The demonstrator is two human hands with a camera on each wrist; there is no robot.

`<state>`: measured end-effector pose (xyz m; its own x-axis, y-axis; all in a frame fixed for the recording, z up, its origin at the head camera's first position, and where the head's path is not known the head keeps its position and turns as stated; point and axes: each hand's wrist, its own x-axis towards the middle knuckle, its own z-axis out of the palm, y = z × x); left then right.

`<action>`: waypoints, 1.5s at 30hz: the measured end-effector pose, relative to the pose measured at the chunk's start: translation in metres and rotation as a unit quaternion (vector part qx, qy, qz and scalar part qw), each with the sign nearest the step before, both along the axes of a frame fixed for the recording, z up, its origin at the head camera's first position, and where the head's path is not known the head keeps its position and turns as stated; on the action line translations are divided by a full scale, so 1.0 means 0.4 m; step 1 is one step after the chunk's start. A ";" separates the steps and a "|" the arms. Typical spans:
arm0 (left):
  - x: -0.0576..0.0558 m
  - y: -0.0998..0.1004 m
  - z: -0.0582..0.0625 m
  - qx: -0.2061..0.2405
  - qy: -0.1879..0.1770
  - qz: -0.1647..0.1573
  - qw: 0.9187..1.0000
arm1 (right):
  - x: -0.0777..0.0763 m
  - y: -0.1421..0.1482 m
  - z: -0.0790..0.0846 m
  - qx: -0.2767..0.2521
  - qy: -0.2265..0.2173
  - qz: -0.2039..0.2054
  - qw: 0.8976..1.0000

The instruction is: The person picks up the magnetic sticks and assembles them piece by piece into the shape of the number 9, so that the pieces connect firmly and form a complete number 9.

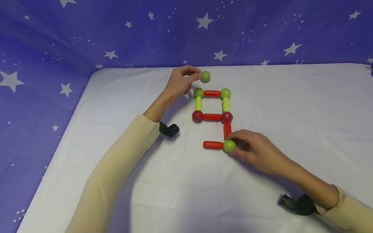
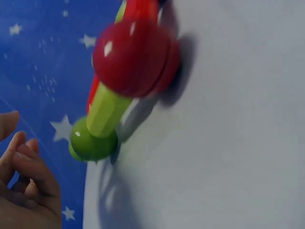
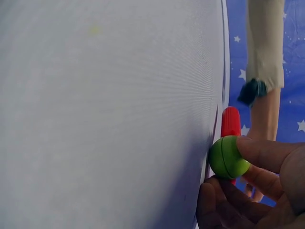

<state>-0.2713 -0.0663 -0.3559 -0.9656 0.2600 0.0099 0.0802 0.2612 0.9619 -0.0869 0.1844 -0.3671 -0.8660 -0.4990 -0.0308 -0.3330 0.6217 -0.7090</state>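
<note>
At the far side of the table, my left hand (image 1: 181,81) has its fingertips right at the left edge of a loose green ball (image 1: 205,76). In the left wrist view the fingers (image 2: 35,167) are loosely bent, with no ball showing between them. My right hand (image 1: 256,150) pinches another green ball (image 1: 229,146) between thumb and fingers. From that ball a red stick (image 1: 212,145) points left, and another red stick (image 1: 227,130) runs up to a dark red ball (image 1: 226,117). That ball is one corner of a square of sticks and balls.
The square has green balls (image 1: 198,93) at its far corners, a second dark red ball (image 1: 197,116), red crossbars and yellow-green side sticks (image 1: 198,104). A white cloth (image 1: 291,106) covers the table. Behind hangs a blue star-patterned curtain (image 1: 175,32). Black straps (image 1: 169,129) stick out at both wrists.
</note>
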 end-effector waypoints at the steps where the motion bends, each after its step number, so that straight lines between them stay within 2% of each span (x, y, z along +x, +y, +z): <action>1: -0.014 0.005 -0.003 -0.007 -0.004 0.013 1.000 | 0.000 0.000 0.000 0.000 0.000 0.000 1.000; 4: -0.050 0.016 -0.010 -0.037 -0.011 0.035 0.999 | 0.000 -0.001 0.001 0.002 0.000 -0.002 1.000; 6: -0.069 0.021 -0.014 -0.052 -0.020 0.029 0.998 | 0.000 -0.001 0.001 0.002 -0.003 -0.003 1.000; 10: -0.091 0.025 -0.021 -0.088 -0.060 -0.023 0.994 | 0.000 -0.002 0.000 0.000 -0.006 -0.003 1.000; 14: -0.103 0.029 -0.028 -0.137 -0.092 -0.068 0.984 | 0.000 -0.003 -0.003 -0.001 -0.007 -0.003 1.000; 17: -0.109 0.032 -0.032 -0.155 -0.086 -0.070 0.982 | -0.002 -0.003 -0.005 -0.006 -0.004 -0.001 1.000; 23: -0.120 0.041 -0.045 -0.189 -0.042 -0.070 0.979 | -0.002 -0.002 -0.006 -0.009 0.000 0.002 1.000; 27: -0.122 0.048 -0.057 -0.206 -0.011 -0.053 0.977 | -0.002 -0.001 -0.008 -0.008 0.000 0.003 1.000; 34: -0.124 0.056 -0.071 -0.188 0.002 -0.026 0.982 | -0.002 0.002 -0.009 -0.009 0.002 0.003 1.000; 45: -0.115 0.052 -0.078 -0.172 0.007 -0.016 0.985 | -0.004 0.002 -0.006 0.004 0.001 0.003 1.000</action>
